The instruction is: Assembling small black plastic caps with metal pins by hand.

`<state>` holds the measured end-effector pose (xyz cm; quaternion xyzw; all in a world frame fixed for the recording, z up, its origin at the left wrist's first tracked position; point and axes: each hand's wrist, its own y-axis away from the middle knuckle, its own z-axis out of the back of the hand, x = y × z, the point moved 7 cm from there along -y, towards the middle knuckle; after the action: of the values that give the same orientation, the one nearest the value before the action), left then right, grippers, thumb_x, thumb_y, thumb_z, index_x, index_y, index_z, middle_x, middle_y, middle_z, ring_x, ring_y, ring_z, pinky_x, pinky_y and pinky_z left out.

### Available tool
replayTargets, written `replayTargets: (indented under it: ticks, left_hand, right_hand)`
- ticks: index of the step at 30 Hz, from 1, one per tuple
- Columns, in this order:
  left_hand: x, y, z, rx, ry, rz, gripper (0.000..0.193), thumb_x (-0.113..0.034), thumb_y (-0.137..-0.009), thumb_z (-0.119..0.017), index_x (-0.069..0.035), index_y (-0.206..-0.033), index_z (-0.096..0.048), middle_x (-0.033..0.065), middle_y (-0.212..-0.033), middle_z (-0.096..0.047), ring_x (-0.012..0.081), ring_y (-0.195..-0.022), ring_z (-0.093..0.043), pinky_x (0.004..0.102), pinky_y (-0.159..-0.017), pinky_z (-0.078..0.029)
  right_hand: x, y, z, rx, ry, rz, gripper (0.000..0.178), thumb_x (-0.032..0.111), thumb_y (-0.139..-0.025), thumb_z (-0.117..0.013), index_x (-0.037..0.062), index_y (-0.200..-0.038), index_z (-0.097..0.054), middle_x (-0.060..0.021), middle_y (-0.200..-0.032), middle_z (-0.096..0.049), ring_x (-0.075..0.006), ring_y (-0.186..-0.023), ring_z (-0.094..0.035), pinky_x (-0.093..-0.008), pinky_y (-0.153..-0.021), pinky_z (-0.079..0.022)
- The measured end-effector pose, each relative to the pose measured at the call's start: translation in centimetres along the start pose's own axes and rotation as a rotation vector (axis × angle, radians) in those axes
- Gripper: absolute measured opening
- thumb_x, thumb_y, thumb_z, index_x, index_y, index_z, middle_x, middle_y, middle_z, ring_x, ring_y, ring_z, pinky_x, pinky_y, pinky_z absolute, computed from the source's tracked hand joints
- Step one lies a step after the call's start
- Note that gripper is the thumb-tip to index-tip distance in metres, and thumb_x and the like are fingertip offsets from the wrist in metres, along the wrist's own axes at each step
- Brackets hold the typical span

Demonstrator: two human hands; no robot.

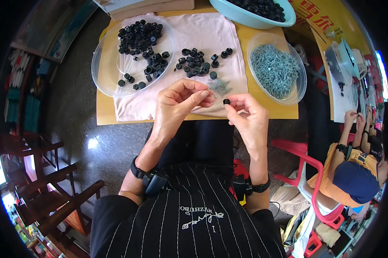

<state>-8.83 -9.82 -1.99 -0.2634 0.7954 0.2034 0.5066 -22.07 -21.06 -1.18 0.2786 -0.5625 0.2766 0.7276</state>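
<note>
Over the near edge of the table, my right hand (247, 114) pinches a small black round plastic cap (226, 102) between thumb and fingertips. My left hand (181, 101) is closed in a pinch beside it; whatever sits between its fingertips is too small to make out. Just beyond both hands lies a little heap of silvery screws (220, 86) on a pale pink cloth (138, 107). Several loose black caps (194, 62) are spread on the cloth farther off.
At the left, a clear plastic lid (100, 71) carries a pile of black caps. A clear tub (299, 92) full of screws stands at the right. A light-blue basin (228, 18) of black parts is at the back. Another person (353, 172) works at a table on the right, near a red stool (316, 185).
</note>
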Motion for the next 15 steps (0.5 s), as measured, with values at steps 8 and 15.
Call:
replayTargets:
  ticks: [8,15]
  left_hand:
    - [0.6,1.0,-1.1,0.029,0.15,0.019,0.015,-0.005,-0.083,-0.07,-0.001,-0.098,-0.066,0.0059,-0.09,-0.068,0.0105,-0.078,-0.063,0.0237,-0.068,-0.051]
    - [0.1,1.6,-1.6,0.006,0.123,0.019,0.014,-0.004,-0.082,-0.071,-0.002,-0.096,-0.067,0.0031,-0.089,-0.067,0.008,-0.079,-0.061,0.0213,-0.07,-0.049]
  right_hand:
    - [-0.3,0.5,-1.2,0.195,-0.795,-0.204,0.018,0.008,-0.087,-0.065,0.0006,-0.103,-0.06,-0.0075,-0.086,-0.065,-0.008,-0.069,-0.06,-0.0199,-0.053,-0.051]
    - [-0.7,0.6,-2.2,0.25,-0.955,-0.253,0.022,0.009,-0.089,-0.063,0.0001,-0.109,-0.06,-0.0075,-0.087,-0.065,-0.0056,-0.069,-0.059,-0.0182,-0.05,-0.05]
